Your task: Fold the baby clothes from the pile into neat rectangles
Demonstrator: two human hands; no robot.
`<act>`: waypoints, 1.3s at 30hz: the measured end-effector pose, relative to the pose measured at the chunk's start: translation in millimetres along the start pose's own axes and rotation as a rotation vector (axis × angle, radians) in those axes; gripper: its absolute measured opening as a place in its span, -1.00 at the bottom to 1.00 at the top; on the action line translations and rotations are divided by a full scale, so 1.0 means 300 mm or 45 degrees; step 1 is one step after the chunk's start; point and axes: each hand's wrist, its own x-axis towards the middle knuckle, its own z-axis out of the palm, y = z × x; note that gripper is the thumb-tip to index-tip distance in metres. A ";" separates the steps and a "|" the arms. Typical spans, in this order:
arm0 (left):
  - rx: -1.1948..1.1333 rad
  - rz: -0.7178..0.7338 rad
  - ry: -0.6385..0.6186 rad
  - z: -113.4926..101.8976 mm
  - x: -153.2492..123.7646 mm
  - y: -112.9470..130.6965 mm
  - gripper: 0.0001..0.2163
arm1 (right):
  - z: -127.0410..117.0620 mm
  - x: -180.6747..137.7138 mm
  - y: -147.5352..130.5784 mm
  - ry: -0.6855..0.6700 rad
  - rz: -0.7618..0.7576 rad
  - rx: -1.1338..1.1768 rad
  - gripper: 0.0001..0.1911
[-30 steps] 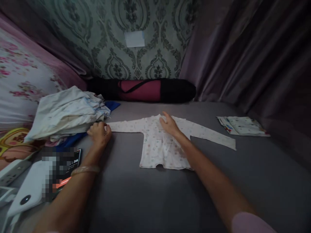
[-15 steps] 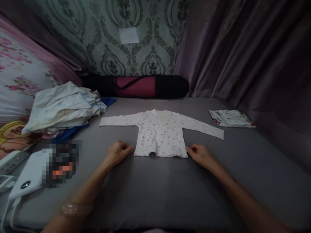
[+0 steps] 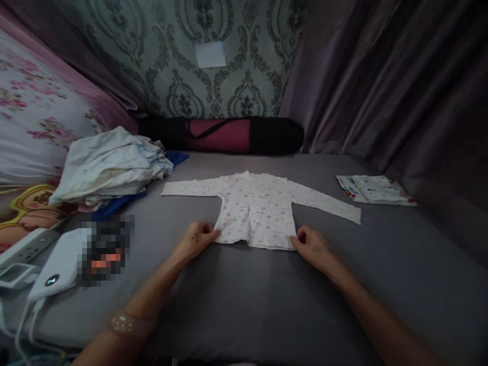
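A small white long-sleeved shirt point(image 3: 257, 211) with a fine coloured print lies spread flat, its collar away from me and both sleeves stretched out sideways. My left hand point(image 3: 196, 240) pinches the hem's left corner between thumb and fingers. At the hem's right corner my right hand point(image 3: 311, 247) has the same kind of pinch on the cloth. The hem bows up slightly in a small fold near its middle.
The shirt lies on a grey sheet point(image 3: 236, 305). A heap of clothes point(image 3: 110, 165) sits at the left, folded cloth point(image 3: 377, 189) at the right. A white power bank point(image 3: 61, 264) with cables and a power strip point(image 3: 28, 249) are front left. A black and maroon bag point(image 3: 221, 135) lies along the wall.
My left hand has moved right to the hem's left corner and taken hold of it. My right hand stays at the right corner. The whole view has shifted slightly.
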 end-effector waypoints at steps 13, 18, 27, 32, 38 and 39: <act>0.186 0.250 -0.073 -0.013 0.005 -0.065 -0.63 | -0.033 0.005 0.039 -0.164 -0.164 0.030 -0.75; 0.199 0.308 -0.219 -0.067 0.042 -0.067 -0.65 | -0.091 0.008 0.038 -0.309 -0.209 0.004 -0.73; 0.342 0.020 0.282 -0.004 0.270 0.052 -0.74 | -0.054 0.237 0.031 0.210 -0.005 -0.076 -0.67; 0.381 0.075 0.337 0.063 0.300 0.067 -0.75 | -0.008 0.275 -0.015 0.183 0.085 -0.181 -0.69; 0.610 0.162 0.400 0.085 0.265 0.095 -0.77 | 0.011 0.240 -0.066 0.160 0.091 -0.332 -0.70; 0.660 0.178 0.416 0.088 0.254 0.104 -0.78 | 0.016 0.229 -0.074 0.175 0.084 -0.370 -0.69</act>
